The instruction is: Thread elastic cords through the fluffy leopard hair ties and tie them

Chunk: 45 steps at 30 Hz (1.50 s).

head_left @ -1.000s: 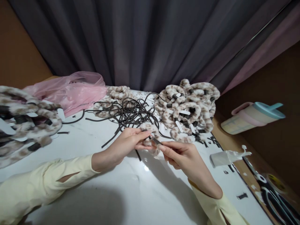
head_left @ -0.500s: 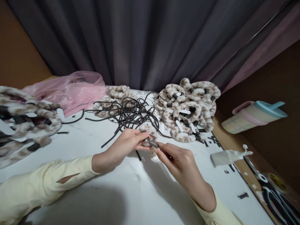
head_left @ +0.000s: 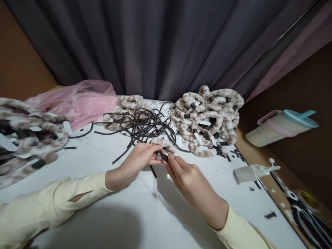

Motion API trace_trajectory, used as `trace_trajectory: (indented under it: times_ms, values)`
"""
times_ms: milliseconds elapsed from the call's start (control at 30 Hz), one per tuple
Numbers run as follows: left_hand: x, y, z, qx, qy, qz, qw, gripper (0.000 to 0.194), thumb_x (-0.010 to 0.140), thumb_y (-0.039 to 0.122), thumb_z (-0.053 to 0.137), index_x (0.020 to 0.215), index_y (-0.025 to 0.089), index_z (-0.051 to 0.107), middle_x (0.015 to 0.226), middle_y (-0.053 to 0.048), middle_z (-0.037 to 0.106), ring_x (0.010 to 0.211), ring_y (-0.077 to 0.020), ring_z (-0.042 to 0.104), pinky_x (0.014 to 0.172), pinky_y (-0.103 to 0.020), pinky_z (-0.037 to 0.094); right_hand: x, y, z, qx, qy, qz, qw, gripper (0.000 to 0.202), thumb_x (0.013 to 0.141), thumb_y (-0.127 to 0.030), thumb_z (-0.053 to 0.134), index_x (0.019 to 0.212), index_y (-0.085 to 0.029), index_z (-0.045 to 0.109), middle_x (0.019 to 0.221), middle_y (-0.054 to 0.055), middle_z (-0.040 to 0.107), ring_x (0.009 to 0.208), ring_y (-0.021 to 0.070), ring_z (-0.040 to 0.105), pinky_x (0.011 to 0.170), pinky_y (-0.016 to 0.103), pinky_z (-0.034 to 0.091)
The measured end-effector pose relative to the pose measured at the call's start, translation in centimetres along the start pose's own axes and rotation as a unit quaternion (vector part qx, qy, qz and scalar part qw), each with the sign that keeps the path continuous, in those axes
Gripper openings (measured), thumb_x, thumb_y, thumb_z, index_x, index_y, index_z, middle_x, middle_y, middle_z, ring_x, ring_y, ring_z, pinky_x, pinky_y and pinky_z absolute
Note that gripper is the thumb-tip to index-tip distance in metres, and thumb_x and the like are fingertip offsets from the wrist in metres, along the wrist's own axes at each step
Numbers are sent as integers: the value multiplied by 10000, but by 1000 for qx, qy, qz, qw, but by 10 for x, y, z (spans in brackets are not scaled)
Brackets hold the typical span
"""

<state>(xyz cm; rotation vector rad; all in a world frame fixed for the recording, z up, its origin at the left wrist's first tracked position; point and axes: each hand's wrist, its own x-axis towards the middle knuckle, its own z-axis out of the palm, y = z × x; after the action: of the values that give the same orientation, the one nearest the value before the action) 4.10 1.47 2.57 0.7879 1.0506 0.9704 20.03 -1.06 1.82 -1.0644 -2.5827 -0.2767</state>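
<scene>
Near the middle of the white table, my left hand [head_left: 140, 159] pinches a small brown-and-white furry ring [head_left: 164, 142], its fingers closed on the near side. My right hand [head_left: 188, 176] meets it from the right, thumb and fingers closed on a dark cord piece [head_left: 164, 156] that lies against the ring. The fingertips of both hands almost touch and hide part of the ring. Just behind them spreads a tangle of dark cords [head_left: 150, 124]. A short cord end [head_left: 153, 171] sticks out below my left hand.
Furry rings with white tags are piled at the back right [head_left: 211, 121] and far left [head_left: 49, 135]. A pink plastic bag [head_left: 88, 100] lies at the back left. Along the right stand or lie a tumbler [head_left: 280, 128], a small white bottle [head_left: 249, 173], black-handled scissors [head_left: 301, 214] and cord scraps.
My right hand has moved left and slightly up, closer to my left hand, and the dark piece has shifted left with it. My left hand has barely moved.
</scene>
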Motion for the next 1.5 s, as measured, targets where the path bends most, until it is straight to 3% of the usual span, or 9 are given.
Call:
trace_trajectory:
  times_ms: [133,233,367,567,800,933,1167,1500]
  values:
    - [3,-2,2,-14,54,32,998,192,717,295,660,671,111,633,665,-20,621,636,-109,597,642,-214,516,15,-9,3,107,-1,101,989,228,924,-135,379,990,-37,574,768,119,626,558,156,587,467,238,435]
    - [7,-4,0,-11,69,56,996,216,711,317,664,692,106,624,673,-29,620,655,-123,601,638,-223,512,25,-12,5,145,1,139,980,189,899,-118,410,913,-62,589,719,101,626,554,154,583,498,236,440]
    - [11,-7,-3,5,59,70,996,289,710,385,676,676,116,574,649,1,569,632,-104,571,631,-213,498,30,-10,7,151,3,148,977,201,893,-125,396,882,-83,592,708,96,627,555,156,581,500,240,428]
    - [10,-4,-3,61,56,107,991,433,667,408,722,563,169,377,523,79,409,495,-51,440,508,-169,424,27,-9,2,173,30,153,973,222,909,-165,388,872,-82,591,709,97,621,547,154,560,512,252,419]
    - [9,-3,-4,30,29,108,993,350,708,409,698,632,139,488,625,32,555,598,-76,543,566,-173,463,27,-9,3,181,64,150,970,204,899,-151,397,869,-89,589,683,77,613,551,154,549,507,247,391]
    - [8,2,-3,19,24,95,995,296,724,396,688,729,116,593,705,-10,636,662,-111,603,636,-204,500,25,-5,-7,201,68,155,965,178,881,-160,446,762,-124,574,599,24,569,468,120,477,462,230,328]
    - [7,12,-8,0,-24,78,997,248,776,347,646,782,99,642,762,-53,679,753,-165,664,781,-278,528,21,8,-29,215,78,142,963,234,868,-170,496,644,-145,559,520,-10,530,423,76,407,445,202,278]
    - [1,13,-6,4,-29,64,998,251,731,362,682,744,113,654,800,-71,703,802,-207,674,810,-316,529,22,9,-29,232,51,131,962,305,890,-211,463,619,-141,584,486,-12,517,388,67,358,426,202,259]
